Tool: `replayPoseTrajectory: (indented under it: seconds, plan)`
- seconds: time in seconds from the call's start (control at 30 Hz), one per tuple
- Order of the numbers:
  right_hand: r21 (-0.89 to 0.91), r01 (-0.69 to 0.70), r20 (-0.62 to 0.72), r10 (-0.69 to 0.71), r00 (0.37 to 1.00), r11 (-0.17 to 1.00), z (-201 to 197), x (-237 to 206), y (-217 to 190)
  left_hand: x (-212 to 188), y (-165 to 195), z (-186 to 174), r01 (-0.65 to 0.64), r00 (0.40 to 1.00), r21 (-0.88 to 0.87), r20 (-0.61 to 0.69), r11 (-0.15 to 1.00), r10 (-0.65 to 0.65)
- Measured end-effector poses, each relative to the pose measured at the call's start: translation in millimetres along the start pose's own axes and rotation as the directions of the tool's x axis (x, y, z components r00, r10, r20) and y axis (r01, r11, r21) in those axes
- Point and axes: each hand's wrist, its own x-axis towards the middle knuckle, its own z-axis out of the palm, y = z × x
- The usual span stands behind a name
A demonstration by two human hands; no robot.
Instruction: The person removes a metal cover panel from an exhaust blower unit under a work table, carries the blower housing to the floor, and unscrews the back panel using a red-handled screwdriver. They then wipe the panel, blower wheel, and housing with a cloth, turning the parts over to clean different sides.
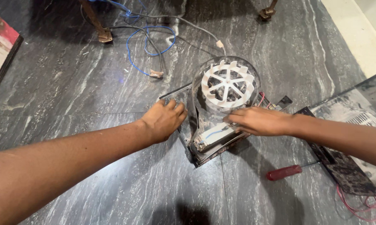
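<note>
A clear plastic blower housing [208, 75] with a white fan wheel [227, 84] inside sits on a dark flat base plate [204, 156] on the grey stone floor. My left hand [165, 120] grips the left edge of the base plate, fingers curled over it. From the right, my right hand [258, 121] lies flat on the unit just below the fan wheel, fingertips touching the housing. A white strip part with a blue wire [215, 135] lies under the housing, between my hands.
A red-handled screwdriver [284, 172] lies on the floor under my right forearm. A dusty dark panel [346, 121] with red wires [365, 206] is at the right. Blue and grey cables [148, 39] trail from the top, near furniture legs [104, 35].
</note>
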Motion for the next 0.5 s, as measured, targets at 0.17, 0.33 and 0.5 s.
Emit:
replayPoseTrajectory:
  seconds: [0.17,0.33,0.5]
  plan:
    - [0.135,-0.013,-0.094,0.026,0.995,0.991,9,-12,8,-8,1,-5,-0.026,0.999,0.073,-0.037,0.997,0.028]
    - [0.347,-0.312,0.009,0.33,0.944,0.884,0,-13,12,-4,-1,-34,0.185,0.981,-0.337,0.116,0.923,-0.154]
    - [0.735,-0.181,-0.16,0.427,0.89,0.653,-10,-27,12,7,-1,-58,0.261,0.963,-0.532,0.079,0.806,-0.259]
